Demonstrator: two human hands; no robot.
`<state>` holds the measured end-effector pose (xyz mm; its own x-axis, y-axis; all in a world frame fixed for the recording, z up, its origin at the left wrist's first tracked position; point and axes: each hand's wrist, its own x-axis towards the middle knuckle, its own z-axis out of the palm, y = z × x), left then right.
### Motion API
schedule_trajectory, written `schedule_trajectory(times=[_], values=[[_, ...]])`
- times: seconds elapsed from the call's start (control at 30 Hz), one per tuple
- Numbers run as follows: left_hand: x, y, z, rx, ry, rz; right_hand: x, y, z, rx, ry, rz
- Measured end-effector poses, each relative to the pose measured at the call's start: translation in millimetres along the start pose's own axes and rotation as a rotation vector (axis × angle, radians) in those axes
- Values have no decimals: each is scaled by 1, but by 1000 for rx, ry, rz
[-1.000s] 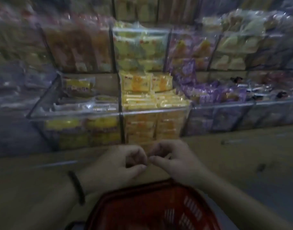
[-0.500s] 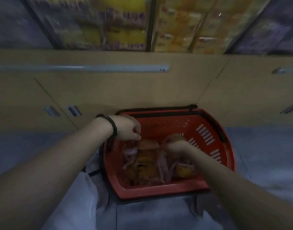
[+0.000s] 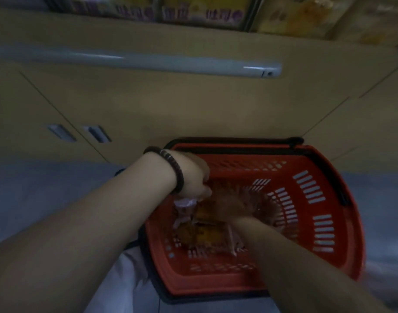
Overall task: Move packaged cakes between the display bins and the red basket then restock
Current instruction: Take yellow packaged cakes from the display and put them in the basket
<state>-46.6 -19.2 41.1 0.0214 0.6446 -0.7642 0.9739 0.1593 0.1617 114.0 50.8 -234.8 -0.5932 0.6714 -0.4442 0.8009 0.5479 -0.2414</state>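
The red basket (image 3: 329,222) stands on the floor below me, against the cabinet. Several packaged cakes (image 3: 207,233) in clear wrappers lie in its bottom. My left hand (image 3: 193,177), with a dark bracelet on the wrist, reaches in at the basket's left wall, and its curled fingers pinch a pale purple-edged cake packet (image 3: 184,205). My right hand (image 3: 234,206) is down among the cakes in the middle of the basket; it is blurred, so its grip is unclear. The display bins (image 3: 204,12) show only as a strip along the top edge.
Beige cabinet doors (image 3: 193,105) with recessed handles (image 3: 96,134) rise behind the basket, and a grey rail (image 3: 135,62) runs across them. Blue-grey floor (image 3: 35,188) lies on both sides. My pale trouser leg (image 3: 125,279) is close at the basket's near left corner.
The view swung from the bins down to the basket. Both hands dropped from in front of the bins into the basket, and now reach deeper among the cakes.
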Motion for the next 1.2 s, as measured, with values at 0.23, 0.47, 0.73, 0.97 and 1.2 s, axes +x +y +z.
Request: schedule_trajectory(times=[0.23, 0.47, 0.73, 0.97, 1.2], values=[[10, 3, 4, 89, -31, 22, 0, 25, -26, 201, -225, 3], [16, 4, 14, -2, 89, 17, -30, 26, -107, 465, -259, -208], [22, 28, 18, -151, 412, 144, -61, 22, -204, 709, -361, -240], [21, 11, 9, -81, 465, -21, -44, 44, -172, 1034, -160, -12], [22, 2, 6, -61, 416, -74, -38, 52, -90, 423, -289, 86]])
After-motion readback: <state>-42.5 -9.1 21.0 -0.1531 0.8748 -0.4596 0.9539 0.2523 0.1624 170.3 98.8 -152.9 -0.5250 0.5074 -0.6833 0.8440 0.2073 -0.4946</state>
